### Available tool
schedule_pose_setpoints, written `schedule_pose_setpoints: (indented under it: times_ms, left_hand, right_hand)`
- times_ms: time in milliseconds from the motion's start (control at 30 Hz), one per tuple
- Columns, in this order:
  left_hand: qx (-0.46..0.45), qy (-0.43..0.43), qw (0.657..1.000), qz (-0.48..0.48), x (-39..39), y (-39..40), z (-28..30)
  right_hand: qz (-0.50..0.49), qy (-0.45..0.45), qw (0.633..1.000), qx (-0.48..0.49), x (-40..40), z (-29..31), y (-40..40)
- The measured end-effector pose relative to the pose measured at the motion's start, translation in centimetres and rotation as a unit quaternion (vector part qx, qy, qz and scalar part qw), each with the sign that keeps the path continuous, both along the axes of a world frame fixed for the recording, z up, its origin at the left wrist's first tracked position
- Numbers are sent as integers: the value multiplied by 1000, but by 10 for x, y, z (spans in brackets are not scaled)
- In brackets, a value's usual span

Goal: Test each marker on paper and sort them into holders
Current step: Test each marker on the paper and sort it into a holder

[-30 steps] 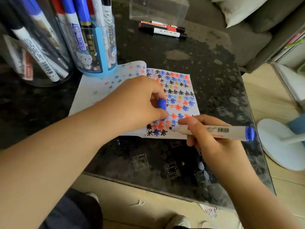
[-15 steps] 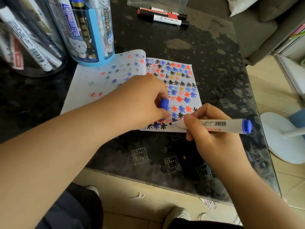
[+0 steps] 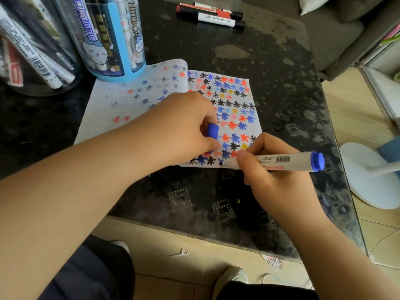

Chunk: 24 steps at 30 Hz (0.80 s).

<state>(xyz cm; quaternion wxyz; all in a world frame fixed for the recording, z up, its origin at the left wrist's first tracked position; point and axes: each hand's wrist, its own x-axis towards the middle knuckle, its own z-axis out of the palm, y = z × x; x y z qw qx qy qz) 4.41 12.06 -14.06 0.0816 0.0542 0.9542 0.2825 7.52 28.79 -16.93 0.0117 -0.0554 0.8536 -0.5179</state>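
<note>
My right hand [image 3: 275, 178] grips a white marker with a blue end [image 3: 287, 161], its tip touching the lower edge of the test paper [image 3: 255, 128]. The paper is covered with black, red, blue and yellow star marks. My left hand [image 3: 179, 128] rests on the paper and holds the marker's blue cap [image 3: 212, 131] between its curled fingers. A blue holder [image 3: 112, 40] with markers stands at the paper's far left corner. A clear round holder [image 3: 36, 50] with more markers is at the far left.
Three loose markers [image 3: 214, 17] lie at the table's far side beside a clear box [image 3: 194, 0]. The dark glass table [image 3: 281, 87] ends close to me and on the right. A white fan base [image 3: 368, 176] stands on the floor to the right.
The marker's tip has come down from just off the paper's lower edge onto it. My left hand has stayed on the paper with the cap.
</note>
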Motion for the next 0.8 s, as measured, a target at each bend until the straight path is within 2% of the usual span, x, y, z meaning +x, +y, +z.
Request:
schedule_pose_setpoints:
  times_ms: [400, 533, 633, 733, 800]
  left_hand:
    - [8, 5, 1000, 1, 1, -1, 0]
    - [12, 12, 1000, 5, 1, -1, -1]
    - [17, 10, 1000, 2, 2, 0, -1]
    - [48, 5, 999, 12, 2, -2, -1]
    - [114, -2, 993, 43, 1, -6, 1]
  right_hand:
    - [-8, -22, 999, -22, -1, 1, 2]
    - [5, -6, 1000, 1, -1, 2, -1]
    - [-24, -6, 1000, 4, -3, 1, 0]
    - [-58, -25, 997, -47, -3, 2, 4]
    - [-65, -41, 990, -119, -3, 6, 8]
